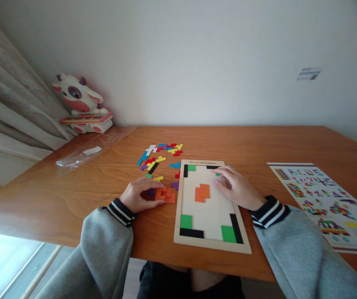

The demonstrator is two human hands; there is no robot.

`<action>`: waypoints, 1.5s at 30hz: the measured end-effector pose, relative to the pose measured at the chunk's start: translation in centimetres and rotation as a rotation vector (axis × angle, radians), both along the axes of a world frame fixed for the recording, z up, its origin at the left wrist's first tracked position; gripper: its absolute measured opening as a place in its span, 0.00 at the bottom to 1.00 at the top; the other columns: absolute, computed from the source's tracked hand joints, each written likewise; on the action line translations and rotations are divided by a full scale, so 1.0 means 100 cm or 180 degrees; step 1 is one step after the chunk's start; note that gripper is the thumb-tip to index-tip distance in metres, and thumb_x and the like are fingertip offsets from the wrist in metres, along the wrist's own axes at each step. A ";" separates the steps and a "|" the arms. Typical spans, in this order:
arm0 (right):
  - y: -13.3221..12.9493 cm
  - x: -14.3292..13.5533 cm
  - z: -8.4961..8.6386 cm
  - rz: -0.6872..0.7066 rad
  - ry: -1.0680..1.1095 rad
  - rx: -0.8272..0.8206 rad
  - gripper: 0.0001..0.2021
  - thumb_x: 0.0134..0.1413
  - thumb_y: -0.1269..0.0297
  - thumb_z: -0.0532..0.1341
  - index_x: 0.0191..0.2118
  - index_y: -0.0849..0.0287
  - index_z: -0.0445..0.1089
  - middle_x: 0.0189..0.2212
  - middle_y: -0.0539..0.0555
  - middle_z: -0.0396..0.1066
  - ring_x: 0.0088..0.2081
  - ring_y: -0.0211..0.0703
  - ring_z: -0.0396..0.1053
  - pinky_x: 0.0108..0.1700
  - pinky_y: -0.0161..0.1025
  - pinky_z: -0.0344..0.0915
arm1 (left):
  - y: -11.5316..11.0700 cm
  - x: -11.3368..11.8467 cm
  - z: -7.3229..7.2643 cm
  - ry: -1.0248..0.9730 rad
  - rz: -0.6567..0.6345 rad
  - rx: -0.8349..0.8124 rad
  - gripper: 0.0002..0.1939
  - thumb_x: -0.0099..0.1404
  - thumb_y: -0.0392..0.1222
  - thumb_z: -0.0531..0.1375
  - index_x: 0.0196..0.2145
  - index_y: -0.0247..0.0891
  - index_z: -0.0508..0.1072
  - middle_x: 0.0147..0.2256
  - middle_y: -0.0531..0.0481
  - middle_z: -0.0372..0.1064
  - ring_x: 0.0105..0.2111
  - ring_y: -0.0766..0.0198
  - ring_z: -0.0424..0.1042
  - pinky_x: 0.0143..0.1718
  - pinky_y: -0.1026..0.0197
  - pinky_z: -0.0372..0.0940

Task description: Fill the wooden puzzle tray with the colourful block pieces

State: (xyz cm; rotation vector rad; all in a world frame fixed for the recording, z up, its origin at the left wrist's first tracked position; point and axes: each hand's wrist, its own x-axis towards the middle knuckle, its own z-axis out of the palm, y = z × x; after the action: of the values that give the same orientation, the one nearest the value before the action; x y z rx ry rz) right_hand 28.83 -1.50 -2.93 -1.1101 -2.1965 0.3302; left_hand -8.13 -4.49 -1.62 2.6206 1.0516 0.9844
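Spread left hand (133,195) at orange pieces (167,196), left of puzzle board (212,243), loosely spread right hand (239,189) over its far right.

Your head camera, facing forward and down
From above your lap (162,282), you look across the nearby wooden tray (211,218) and desk (247,143) to the wall (197,62).

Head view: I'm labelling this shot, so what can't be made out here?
In the head view:
Green piece by the right hand: partly covered by that hand.
Purple piece by the left hand: shape unclear behind that hand.
Printed sheet: cut off by the picture's right edge; text too small.
Wall label: print too small to read.
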 end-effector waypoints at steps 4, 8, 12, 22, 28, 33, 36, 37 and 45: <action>0.000 0.000 -0.001 0.0030 -0.0027 -0.0012 0.14 0.64 0.63 0.57 0.54 0.51 0.67 0.50 0.57 0.71 0.53 0.52 0.70 0.57 0.55 0.67 | 0.001 0.003 -0.008 0.0009 -0.0083 -0.0051 0.22 0.60 0.53 0.68 0.48 0.41 0.76 0.43 0.45 0.80 0.42 0.58 0.78 0.50 0.53 0.72; -0.001 -0.001 0.000 0.0050 -0.0033 0.0002 0.14 0.64 0.64 0.57 0.54 0.51 0.67 0.50 0.56 0.71 0.53 0.51 0.70 0.57 0.55 0.67 | 0.002 0.005 -0.015 0.0113 -0.0047 -0.0124 0.26 0.59 0.57 0.68 0.51 0.41 0.76 0.44 0.44 0.79 0.43 0.56 0.78 0.51 0.53 0.72; -0.001 -0.001 0.001 0.0030 -0.0029 0.0014 0.14 0.63 0.64 0.57 0.53 0.52 0.68 0.49 0.56 0.72 0.52 0.51 0.71 0.57 0.54 0.68 | 0.003 0.005 -0.016 0.0064 -0.0078 -0.0069 0.22 0.62 0.54 0.67 0.49 0.40 0.76 0.43 0.44 0.79 0.43 0.57 0.78 0.50 0.54 0.72; 0.001 0.000 -0.002 0.0066 -0.0020 0.0037 0.14 0.63 0.64 0.57 0.53 0.52 0.68 0.49 0.56 0.72 0.52 0.52 0.70 0.57 0.53 0.67 | -0.001 0.004 -0.003 -0.0077 -0.0075 0.0206 0.18 0.61 0.49 0.69 0.46 0.40 0.77 0.42 0.46 0.79 0.41 0.61 0.79 0.46 0.60 0.74; 0.000 0.001 -0.001 0.0076 -0.0021 -0.0010 0.14 0.63 0.65 0.57 0.54 0.51 0.67 0.49 0.56 0.71 0.53 0.52 0.70 0.57 0.54 0.66 | 0.002 -0.017 0.001 0.0132 0.0064 0.0395 0.20 0.60 0.48 0.69 0.49 0.42 0.77 0.42 0.47 0.80 0.41 0.60 0.79 0.48 0.59 0.74; 0.000 0.001 -0.001 0.0111 -0.0043 -0.0026 0.14 0.64 0.65 0.57 0.54 0.52 0.67 0.50 0.57 0.70 0.53 0.52 0.69 0.58 0.54 0.66 | 0.003 -0.014 0.001 0.0245 -0.0012 0.0334 0.19 0.61 0.44 0.68 0.50 0.41 0.77 0.45 0.45 0.79 0.43 0.59 0.79 0.49 0.58 0.73; 0.001 0.001 -0.002 0.0122 -0.0045 -0.0036 0.14 0.64 0.65 0.57 0.54 0.52 0.67 0.50 0.57 0.70 0.54 0.52 0.69 0.58 0.55 0.65 | 0.001 -0.008 0.003 0.0224 -0.0088 0.0328 0.19 0.61 0.42 0.68 0.50 0.40 0.76 0.45 0.44 0.79 0.44 0.59 0.79 0.50 0.58 0.73; 0.001 0.001 -0.002 0.0123 -0.0047 -0.0039 0.14 0.64 0.65 0.57 0.54 0.52 0.67 0.50 0.57 0.70 0.54 0.52 0.69 0.58 0.55 0.65 | 0.000 -0.006 0.003 0.0194 -0.0106 0.0327 0.19 0.61 0.42 0.68 0.50 0.40 0.76 0.45 0.44 0.79 0.45 0.59 0.79 0.51 0.57 0.73; -0.001 -0.001 -0.001 0.0095 -0.0020 0.0007 0.14 0.64 0.64 0.57 0.54 0.52 0.67 0.50 0.57 0.69 0.54 0.52 0.69 0.59 0.55 0.65 | -0.008 0.014 0.000 -0.0015 -0.0130 0.0296 0.19 0.64 0.41 0.65 0.53 0.40 0.73 0.51 0.42 0.75 0.51 0.58 0.76 0.53 0.56 0.72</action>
State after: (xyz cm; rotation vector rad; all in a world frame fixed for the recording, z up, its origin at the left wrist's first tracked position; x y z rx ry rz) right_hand 28.69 -1.59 -3.07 -1.0794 -2.2203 0.3377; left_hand -6.71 -5.28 -1.66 2.7003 0.9695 1.0546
